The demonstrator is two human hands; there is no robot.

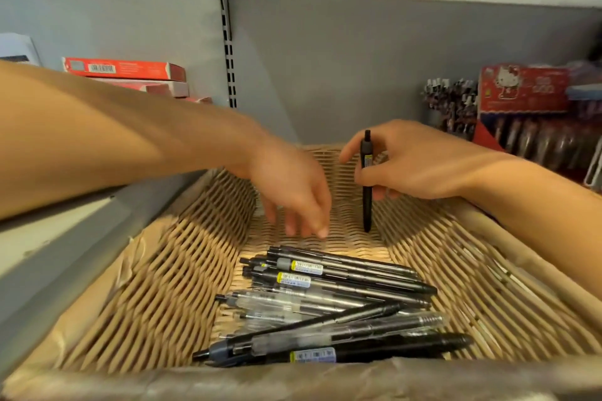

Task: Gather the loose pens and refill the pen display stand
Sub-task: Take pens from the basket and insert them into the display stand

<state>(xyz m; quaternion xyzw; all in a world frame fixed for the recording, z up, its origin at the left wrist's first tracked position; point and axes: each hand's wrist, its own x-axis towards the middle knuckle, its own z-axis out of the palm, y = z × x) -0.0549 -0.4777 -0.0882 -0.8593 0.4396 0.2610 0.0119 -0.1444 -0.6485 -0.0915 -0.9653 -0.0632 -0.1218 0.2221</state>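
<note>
Wicker basket [156,303]: sitting wide across the shelf and taking up most of the view, its woven floor showing bare at the far end.
Shelving [358,52]: grey back panel and slotted upright are standing right behind the basket.
Progress: looking early to me; most pens are lying loose in the basket, and only one is in hand.
Pen pile [325,299]: a heap of black and clear pens is lying crosswise in the near half of the basket, some crossing over others, a few showing yellow labels.
Display stand: I am judging the cup of upright pens [448,101] at the back right to be it, but it is blurred and I cannot say for sure.
Left hand [293,192]: reaching down into the basket with fingers spread loose, holding nothing, hovering just above the far edge of the pile.
Right hand [413,163]: pinching a single black pen [367,202] between thumb and fingers, upright, tip down close to the basket floor.
Surroundings: red boxes [130,70] are stacking up at the left, and a red cartoon-cat pack [524,88] is standing at the right.
In the way: the basket's right wall and that red pack are sitting between the held pen and the cup.
</note>
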